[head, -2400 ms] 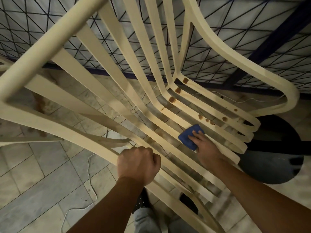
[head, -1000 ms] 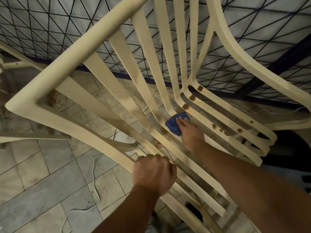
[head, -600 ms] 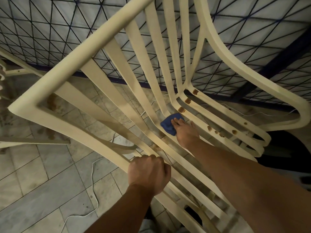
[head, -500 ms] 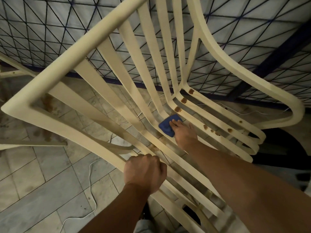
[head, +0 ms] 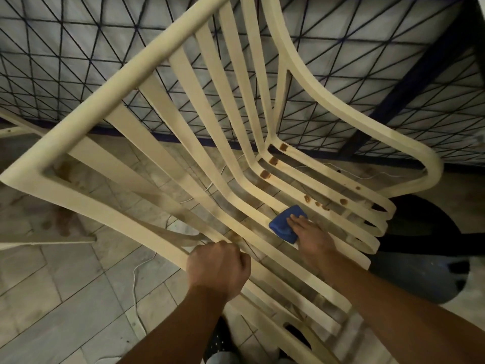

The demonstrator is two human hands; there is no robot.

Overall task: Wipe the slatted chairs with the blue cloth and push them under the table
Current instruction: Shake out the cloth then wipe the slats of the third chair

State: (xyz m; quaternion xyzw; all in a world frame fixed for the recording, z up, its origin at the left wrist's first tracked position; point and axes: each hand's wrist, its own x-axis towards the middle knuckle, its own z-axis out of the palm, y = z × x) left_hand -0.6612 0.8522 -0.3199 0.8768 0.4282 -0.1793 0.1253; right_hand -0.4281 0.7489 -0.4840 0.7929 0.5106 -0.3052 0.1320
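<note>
Tiled floor [head: 65, 298], cream slatted chair [head: 105, 101], blue cloth [head: 282, 223] on the seat

Pale grey tiles cover the ground, and along the far side runs a white panel crossed by dark diagonal mesh [head: 78, 61]. The chair fills most of the view, seen from above and tilted, its top rail running from the near left up to the far middle. Long slats sweep down the back and bend into the seat on the right. Rust-brown stains [head: 265, 174] sit at the bend of 3 slats, with smaller spots further along the seat. The left hand [head: 217, 269] is closed in a fist round the chair's near-left frame rail. The right hand [head: 312, 239] lies flat, fingers [head: 296, 221] straight and together, pressing the cloth down on a seat slat. Most of the cloth shows to the left of the fingertips, just beside the smaller spots. A thin white cable [head: 135, 279] trails over the floor below the chair. To the right, beyond the seat's front edge, stands a dark rounded shape [head: 425, 271]; what it is cannot be told
</note>
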